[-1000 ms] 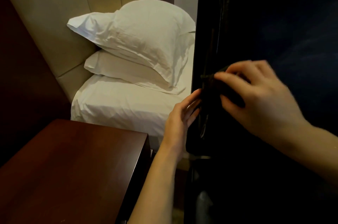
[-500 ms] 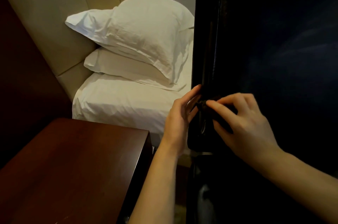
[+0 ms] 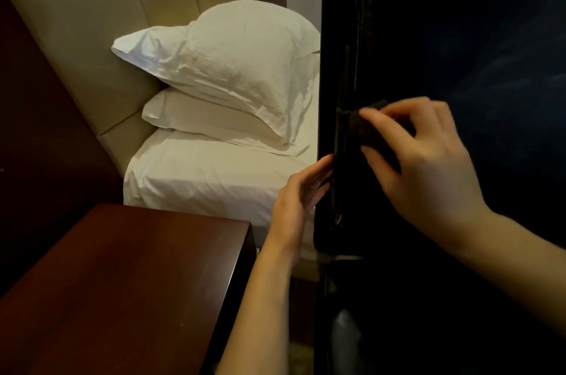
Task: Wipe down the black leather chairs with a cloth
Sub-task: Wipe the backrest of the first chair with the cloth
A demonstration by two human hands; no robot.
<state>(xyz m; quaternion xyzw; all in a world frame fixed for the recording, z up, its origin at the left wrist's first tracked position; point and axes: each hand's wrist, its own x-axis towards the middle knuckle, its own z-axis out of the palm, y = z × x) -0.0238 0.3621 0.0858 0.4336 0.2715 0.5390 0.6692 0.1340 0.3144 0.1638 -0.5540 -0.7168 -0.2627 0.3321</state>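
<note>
- The tall black leather chair back [image 3: 459, 37] fills the right side, cut off at the top and right edges; its upright seam edge runs vertically.
- A dark folded cloth [image 3: 364, 126], hard to make out against the leather, lies on that edge.
- The right hand [image 3: 428, 160] pinches the cloth.
- The left hand [image 3: 298, 197], fingers straight, touches the chair's left edge below the cloth.
- Left of the chair: white pillows [image 3: 232, 68] and a dark wooden nightstand [image 3: 122, 282].

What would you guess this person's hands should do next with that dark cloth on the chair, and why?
Probably slide the right hand further along the upright edge of the black leather chair. It pinches the dark cloth against that edge, while the left hand rests straight-fingered on the chair's outer side, steadying it. Much of the edge lies above the cloth, so more wiping seems due.
</note>
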